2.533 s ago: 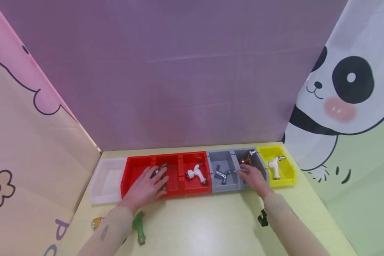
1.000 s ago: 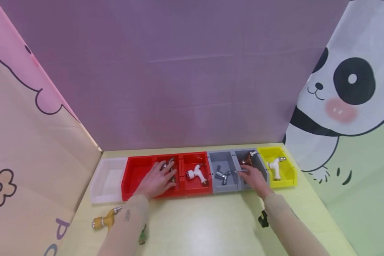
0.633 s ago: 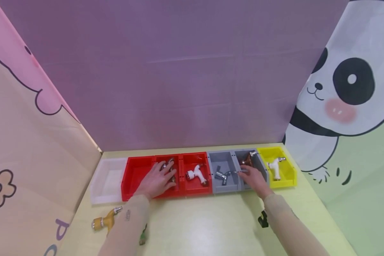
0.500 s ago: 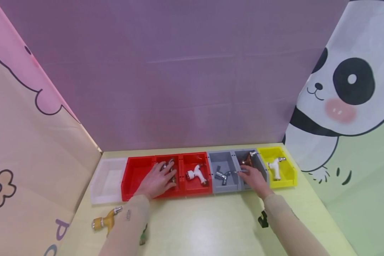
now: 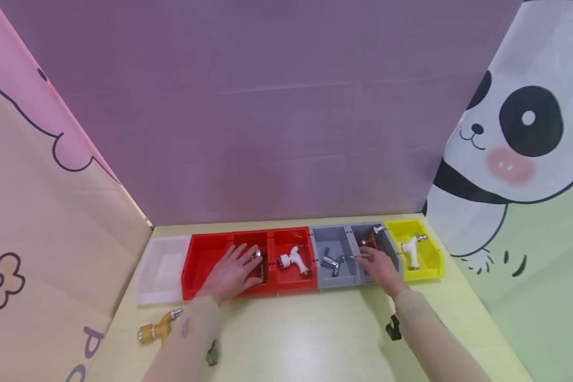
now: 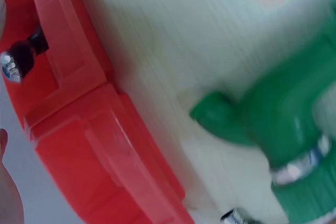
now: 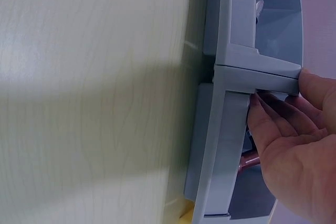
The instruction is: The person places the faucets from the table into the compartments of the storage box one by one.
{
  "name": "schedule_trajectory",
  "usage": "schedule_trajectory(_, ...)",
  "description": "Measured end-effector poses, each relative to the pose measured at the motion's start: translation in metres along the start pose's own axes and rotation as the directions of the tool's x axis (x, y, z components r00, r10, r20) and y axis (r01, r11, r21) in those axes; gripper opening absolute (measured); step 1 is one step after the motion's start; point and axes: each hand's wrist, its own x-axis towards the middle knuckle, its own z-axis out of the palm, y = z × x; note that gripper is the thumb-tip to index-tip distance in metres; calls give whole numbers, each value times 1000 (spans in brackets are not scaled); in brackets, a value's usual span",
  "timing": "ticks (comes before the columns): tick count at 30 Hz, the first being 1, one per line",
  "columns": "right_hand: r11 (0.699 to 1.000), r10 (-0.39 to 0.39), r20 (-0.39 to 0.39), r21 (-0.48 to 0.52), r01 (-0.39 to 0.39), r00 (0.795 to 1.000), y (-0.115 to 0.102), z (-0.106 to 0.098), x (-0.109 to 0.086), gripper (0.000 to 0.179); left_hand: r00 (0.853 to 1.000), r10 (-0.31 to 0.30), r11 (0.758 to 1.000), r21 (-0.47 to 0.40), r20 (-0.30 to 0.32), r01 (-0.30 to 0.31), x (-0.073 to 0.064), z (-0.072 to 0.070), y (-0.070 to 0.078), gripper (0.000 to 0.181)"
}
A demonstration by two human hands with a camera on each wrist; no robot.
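My left hand (image 5: 231, 270) is over the second red bin (image 5: 248, 289), its fingers spread and nearly straight. Beside its fingertips a dark faucet (image 5: 262, 271) with a chrome end lies in that bin; the left wrist view shows the dark faucet (image 6: 23, 59) behind the bin's front wall, apart from the visible bits of hand. With thumb and fingers my right hand (image 5: 379, 268) pinches the wall between two grey bins (image 7: 262, 80). A brown faucet (image 5: 370, 240) sits in the bin under this hand, and a grey faucet (image 5: 333, 262) in the neighbouring one.
A white faucet (image 5: 293, 260) lies in the third red bin, another white faucet (image 5: 412, 249) in the yellow bin (image 5: 430, 273). A clear bin (image 5: 145, 286) ends the row at left. On the table are a yellow faucet (image 5: 157, 329), a green faucet (image 6: 283, 108) and a black object (image 5: 393, 327).
My left hand moved right with the dark faucet, then drew slightly back left, leaving the faucet in the second red bin. My right hand stays on the grey wall.
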Motion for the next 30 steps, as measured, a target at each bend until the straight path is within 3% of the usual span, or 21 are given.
schedule_trajectory(9, 1000, -5, -4, -3, 5, 1000, 2, -1, 1, 52, 1000, 1, 999, -50, 19, 0, -43, -15, -8, 78)
schedule_trajectory(15, 1000, -2, 1, 8, 2, 1000, 3, 0, 1, 53, 997, -26, 997, -71, 71, 31, -78, -14, -9, 81)
schedule_trajectory(21, 1000, -14, -1, 0, 14, 1000, 4, 1, 2, 52, 985, -68, 986, -138, 156, 90, -112, -6, 0, 85)
schedule_trajectory(27, 1000, -3, 9, 8, 3, 1000, 4, 1, 2, 52, 981, -45, 980, -181, 190, 81, -140, 10, 8, 85)
schedule_trajectory(30, 1000, -8, 6, 4, 8, 1000, 4, 1, 2, 52, 970, -45, 979, -183, 237, 90, -150, 17, 11, 86)
